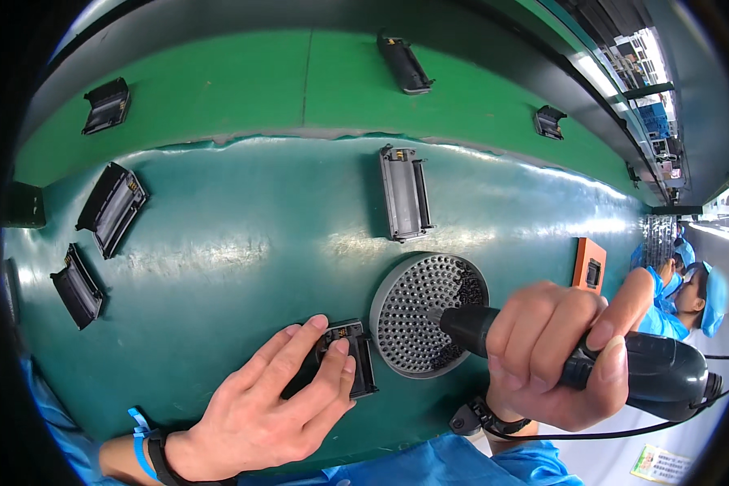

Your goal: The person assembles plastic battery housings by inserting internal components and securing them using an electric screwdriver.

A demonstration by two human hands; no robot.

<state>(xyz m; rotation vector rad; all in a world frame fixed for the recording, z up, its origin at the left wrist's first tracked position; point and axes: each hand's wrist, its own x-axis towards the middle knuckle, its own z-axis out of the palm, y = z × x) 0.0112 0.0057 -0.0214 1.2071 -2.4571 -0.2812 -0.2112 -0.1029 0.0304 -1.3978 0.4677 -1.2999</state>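
My right hand (pixel 555 348) is wrapped round a dark electric screwdriver (pixel 664 373) with a cable at its rear end. Its bit points left, over a round grey perforated screw tray (pixel 405 324) in which small dark screws lie at the right side. To the left of that tray, my left hand (pixel 275 397) holds a black plastic housing (pixel 364 368) against the table, fingertips over its upper end near some gold contacts. The fingers hide much of this housing's left side.
Another open housing (pixel 405 194) lies beyond the tray, with two more housings (pixel 113 209) (pixel 78 287) at the left. Several sit on the green belt (pixel 243 89) at the back. An orange block (pixel 590 263) stands right of the tray. Co-workers in blue (pixel 688 300) are at far right.
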